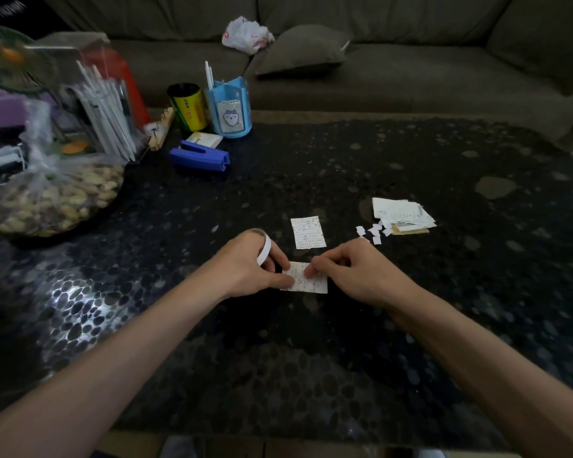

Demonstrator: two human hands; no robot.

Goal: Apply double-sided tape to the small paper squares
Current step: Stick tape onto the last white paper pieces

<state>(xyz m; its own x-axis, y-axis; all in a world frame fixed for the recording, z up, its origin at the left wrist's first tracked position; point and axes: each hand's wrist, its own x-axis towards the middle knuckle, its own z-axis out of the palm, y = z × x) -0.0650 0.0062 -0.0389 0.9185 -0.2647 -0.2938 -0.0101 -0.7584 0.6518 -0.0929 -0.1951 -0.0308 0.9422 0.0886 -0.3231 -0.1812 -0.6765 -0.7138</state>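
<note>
Two hands meet over a dark pebble-patterned table [411, 153] in front of a brown sofa [427, 71]. The left hand [245, 266], with a tape roll [264, 249] ringed on one finger, and the right hand [351, 269] both pinch one handwritten slip [315, 285]. A second slip [308, 232] lies just beyond. About six small paper squares [374, 231] sit beside one paper pile [402, 211]. Farther left are one stapler [199, 156], one pen holder [230, 109] and one yellow can [186, 105]; none of the writing is readable

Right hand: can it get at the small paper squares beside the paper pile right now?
Probably yes. The small paper squares lie just beyond the right hand, only bare table between. It must first let go of the paper slip.
</note>
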